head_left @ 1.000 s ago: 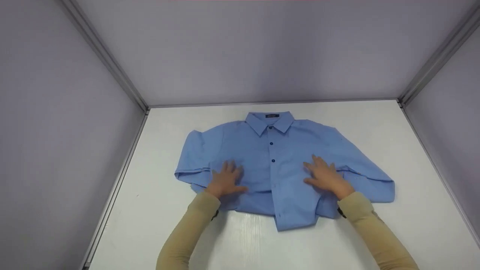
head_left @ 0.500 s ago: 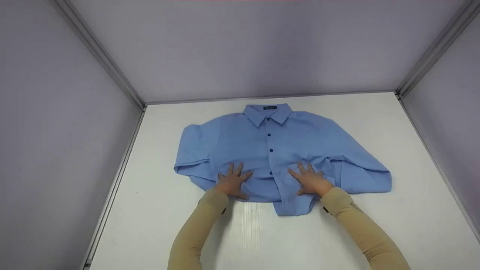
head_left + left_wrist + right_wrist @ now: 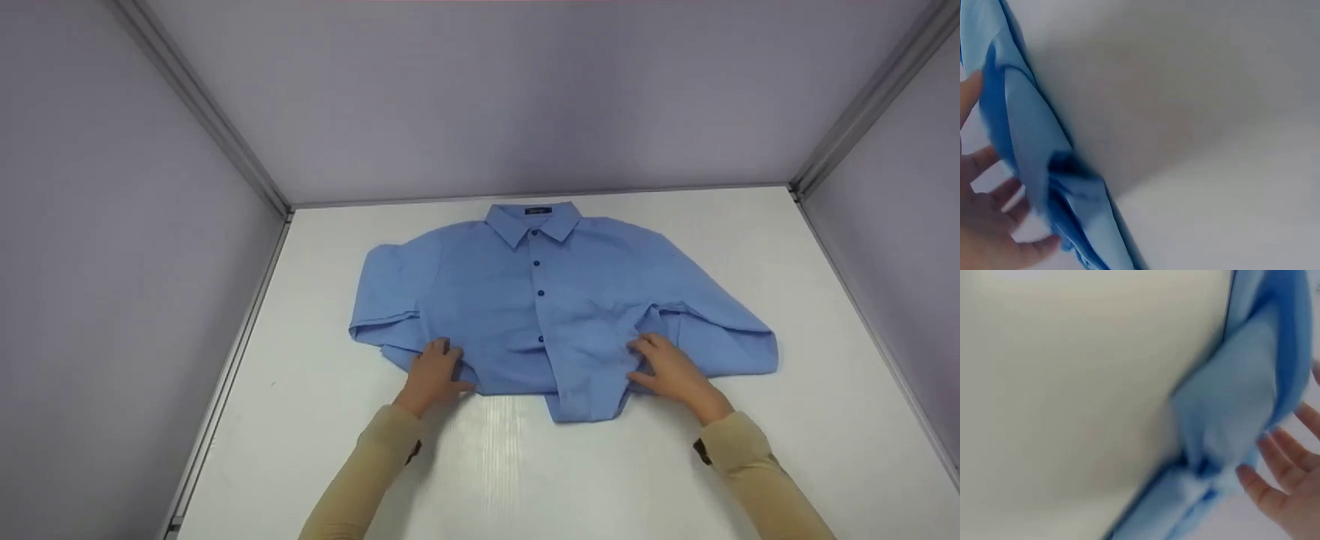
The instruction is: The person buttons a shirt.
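A blue button-up shirt (image 3: 487, 292) lies front up on the white table, collar (image 3: 534, 223) toward the back wall and its lower part bunched. The left sleeve side (image 3: 390, 292) and right sleeve side (image 3: 724, 337) are bent down beside the body. My left hand (image 3: 433, 373) touches the lower left edge of the shirt; in the left wrist view its fingers (image 3: 1008, 194) are spread along the cloth. At the lower right side, my right hand (image 3: 670, 371) reaches to a crumpled fold; the right wrist view shows loosely extended fingers (image 3: 1280, 458) against the blurred fabric.
The white tabletop (image 3: 495, 480) extends around the shirt. Grey panels stand on three sides, a back wall (image 3: 525, 97), a left wall (image 3: 112, 300) and a right wall (image 3: 892, 247), joined by metal corner posts. Both forearms wear tan sleeves (image 3: 360, 465).
First both hands slid down and inward over the shirt front, drawing the cloth. Since then they have parted to the lower sides, and their fingers are less spread.
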`<state>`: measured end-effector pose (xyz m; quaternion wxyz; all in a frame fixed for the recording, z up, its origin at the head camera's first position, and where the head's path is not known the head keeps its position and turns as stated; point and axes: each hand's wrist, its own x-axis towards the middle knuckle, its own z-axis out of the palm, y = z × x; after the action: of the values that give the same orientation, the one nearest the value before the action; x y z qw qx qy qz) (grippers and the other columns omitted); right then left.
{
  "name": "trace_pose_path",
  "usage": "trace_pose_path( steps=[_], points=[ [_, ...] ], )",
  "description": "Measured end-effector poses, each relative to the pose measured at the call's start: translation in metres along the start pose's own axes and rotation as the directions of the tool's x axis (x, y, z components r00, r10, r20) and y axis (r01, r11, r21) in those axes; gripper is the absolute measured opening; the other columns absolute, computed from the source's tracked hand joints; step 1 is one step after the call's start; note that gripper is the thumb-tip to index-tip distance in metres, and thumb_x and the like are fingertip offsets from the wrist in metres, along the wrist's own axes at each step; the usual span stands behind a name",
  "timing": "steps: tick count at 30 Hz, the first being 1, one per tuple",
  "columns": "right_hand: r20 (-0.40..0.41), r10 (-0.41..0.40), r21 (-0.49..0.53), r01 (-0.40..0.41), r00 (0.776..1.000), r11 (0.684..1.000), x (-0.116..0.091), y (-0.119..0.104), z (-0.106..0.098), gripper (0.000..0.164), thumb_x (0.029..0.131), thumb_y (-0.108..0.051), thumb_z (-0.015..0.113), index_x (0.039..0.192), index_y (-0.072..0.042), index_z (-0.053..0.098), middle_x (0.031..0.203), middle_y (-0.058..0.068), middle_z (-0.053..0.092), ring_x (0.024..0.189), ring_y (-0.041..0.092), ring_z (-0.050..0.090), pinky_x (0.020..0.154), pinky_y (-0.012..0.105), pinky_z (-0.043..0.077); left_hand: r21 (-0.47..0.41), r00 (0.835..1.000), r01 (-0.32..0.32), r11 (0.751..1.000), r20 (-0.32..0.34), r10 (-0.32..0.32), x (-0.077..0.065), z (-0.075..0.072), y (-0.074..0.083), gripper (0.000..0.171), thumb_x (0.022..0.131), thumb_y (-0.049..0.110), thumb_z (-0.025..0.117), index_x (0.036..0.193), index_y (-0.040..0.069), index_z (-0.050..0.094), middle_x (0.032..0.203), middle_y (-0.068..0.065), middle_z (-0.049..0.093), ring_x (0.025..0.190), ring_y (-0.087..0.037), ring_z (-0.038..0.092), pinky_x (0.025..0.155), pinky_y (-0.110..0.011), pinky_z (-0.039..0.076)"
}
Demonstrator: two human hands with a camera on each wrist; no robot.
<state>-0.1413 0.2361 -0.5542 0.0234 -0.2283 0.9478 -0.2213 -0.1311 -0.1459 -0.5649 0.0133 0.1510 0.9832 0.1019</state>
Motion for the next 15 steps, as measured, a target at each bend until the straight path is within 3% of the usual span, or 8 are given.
trace_pose_path(
  steps=[5,10,15],
  points=[
    [0.146,0.039,-0.11,-0.023,0.988,0.994,-0.024,-0.011,0.005,0.064,0.064,-0.039,0.06,0.117,-0.011,0.038,0.112,0.02,0.035,0.097,0.034,0.035,0.072,0.046,0.03,0.097,0.999,0.019,0.995,0.034,-0.022,-0.015,-0.002,0.003,0.053,0.062,0.047,0.057,0.089,0.002,0.05,0.082,-0.016,0.044,0.075,-0.03,0.043,0.055,-0.044,0.035],
    [0.233,0.13,-0.217,-0.079,0.964,0.973,-0.019,-0.023,0.018,0.066,0.066,-0.046,0.054,0.121,-0.017,0.033,0.118,0.029,0.022,0.105,0.045,0.019,0.069,0.06,0.02,0.124,0.999,-0.032,0.992,0.046,0.027,-0.012,0.002,0.008,0.059,0.067,0.046,0.053,0.1,-0.003,0.047,0.095,-0.025,0.04,0.088,-0.035,0.04,0.053,-0.045,0.038],
    [0.255,0.186,-0.238,-0.125,0.949,0.963,-0.006,-0.026,0.019,0.064,0.067,-0.043,0.053,0.121,-0.014,0.033,0.117,0.033,0.019,0.104,0.047,0.016,0.068,0.061,0.019,0.086,0.995,-0.025,0.996,0.093,0.017,-0.001,0.003,0.004,0.067,0.069,0.045,0.052,0.11,-0.007,0.039,0.107,-0.029,0.032,0.099,-0.039,0.031,0.064,-0.047,0.035]
  ],
)
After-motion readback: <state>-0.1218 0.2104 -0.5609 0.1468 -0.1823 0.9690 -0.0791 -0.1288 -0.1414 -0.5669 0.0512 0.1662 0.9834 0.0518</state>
